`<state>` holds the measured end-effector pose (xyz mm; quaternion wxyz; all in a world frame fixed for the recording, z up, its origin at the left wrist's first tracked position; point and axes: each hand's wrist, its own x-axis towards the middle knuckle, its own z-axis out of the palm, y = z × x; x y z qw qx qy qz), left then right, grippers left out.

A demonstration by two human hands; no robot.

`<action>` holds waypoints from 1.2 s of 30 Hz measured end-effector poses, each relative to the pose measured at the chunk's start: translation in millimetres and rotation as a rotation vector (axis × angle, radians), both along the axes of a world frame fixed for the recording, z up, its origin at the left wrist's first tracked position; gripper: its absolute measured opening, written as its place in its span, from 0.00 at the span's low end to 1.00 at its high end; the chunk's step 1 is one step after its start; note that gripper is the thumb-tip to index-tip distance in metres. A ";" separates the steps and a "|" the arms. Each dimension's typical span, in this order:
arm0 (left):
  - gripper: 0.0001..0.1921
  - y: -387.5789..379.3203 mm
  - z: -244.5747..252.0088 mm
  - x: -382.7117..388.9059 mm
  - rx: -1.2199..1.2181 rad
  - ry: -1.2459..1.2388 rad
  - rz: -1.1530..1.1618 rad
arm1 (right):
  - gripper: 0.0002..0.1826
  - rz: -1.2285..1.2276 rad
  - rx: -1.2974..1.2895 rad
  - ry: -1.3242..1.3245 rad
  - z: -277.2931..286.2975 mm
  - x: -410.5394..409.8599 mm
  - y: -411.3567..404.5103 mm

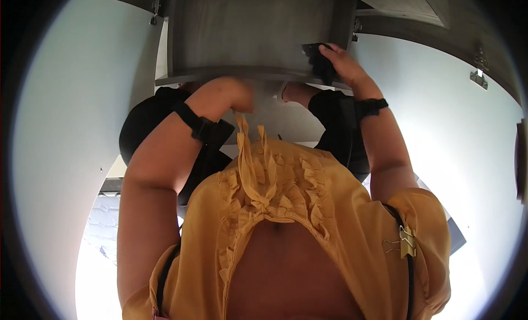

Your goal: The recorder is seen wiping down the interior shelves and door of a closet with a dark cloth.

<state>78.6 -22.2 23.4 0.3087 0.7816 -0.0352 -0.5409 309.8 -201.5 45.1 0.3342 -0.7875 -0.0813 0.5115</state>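
In the head view, my right hand (344, 64) grips a bunched black cloth (321, 62) at the right side of an open drawer (264, 31), which is dark grey inside. My left hand (243, 95) is bent over near the drawer's front edge, blurred; its fingers are hidden, so whether it holds something cannot be told. Both forearms wear black straps. The drawer stands above my feet, between my knees in black trousers.
White cabinet doors stand open at the left (70, 93) and right (429, 114), with metal hinges (479, 74). Grey cabinet panels surround the drawer. Part of a patterned, quilted-looking surface (103, 221) shows at the lower left.
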 end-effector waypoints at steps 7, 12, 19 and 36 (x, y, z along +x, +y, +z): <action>0.49 -31.3 -37.0 -30.2 -0.541 0.401 1.252 | 0.29 1.118 -0.471 -0.206 -85.2 26.6 -22.9; 0.40 -35.0 -56.2 -36.4 -0.829 0.479 1.725 | 0.25 0.776 -0.608 0.222 -75.7 -2.1 12.2; 0.29 -21.0 -52.9 -22.8 -0.309 -0.296 0.446 | 0.25 0.798 -0.241 0.408 -148.4 -92.5 102.3; 0.23 -21.4 -60.4 -24.2 -0.651 0.116 0.654 | 0.26 1.100 -0.237 0.261 -92.9 -23.9 51.9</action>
